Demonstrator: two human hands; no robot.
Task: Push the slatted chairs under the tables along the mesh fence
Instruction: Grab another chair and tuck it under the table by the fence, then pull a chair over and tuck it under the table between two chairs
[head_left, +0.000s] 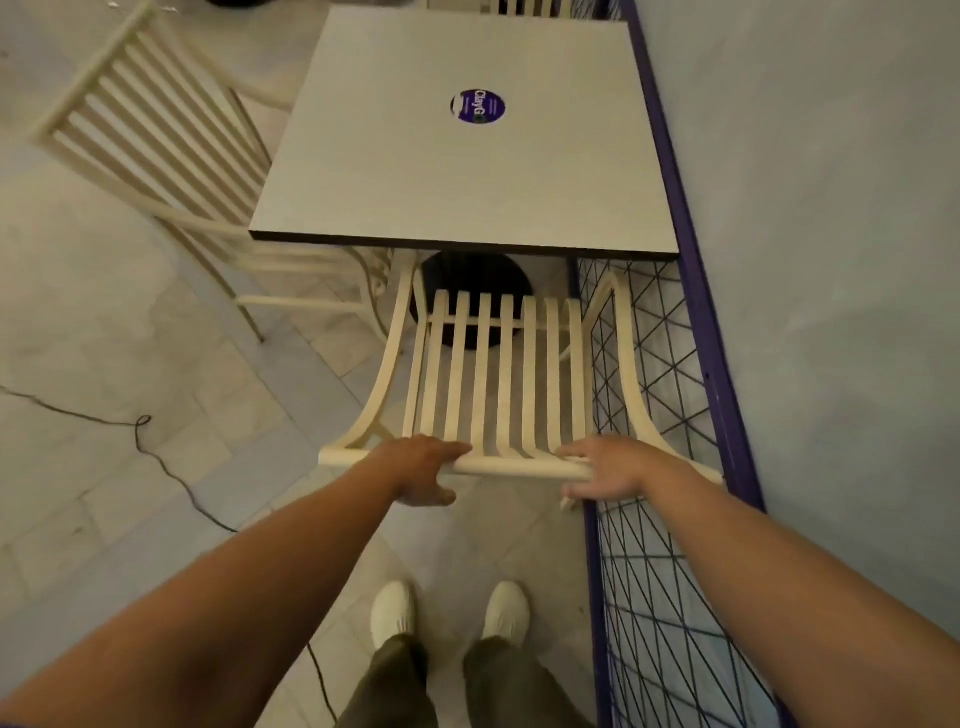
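Observation:
A cream slatted chair (498, 374) stands right in front of me, its seat tucked beneath the near edge of a square grey table (426, 171) with a round purple sticker. My left hand (423, 470) grips the left part of the chair's top rail. My right hand (605, 467) holds the right part of the same rail, fingers curled over it. A purple-framed mesh fence (670, 571) runs along the right side, touching the chair's right edge.
A second cream slatted chair (156, 140) stands at the table's left side, angled and partly under it. A black round table base (475, 291) shows under the top. A thin cable (156, 457) trails across the tiled floor at left. Another chair's back peeks beyond the table.

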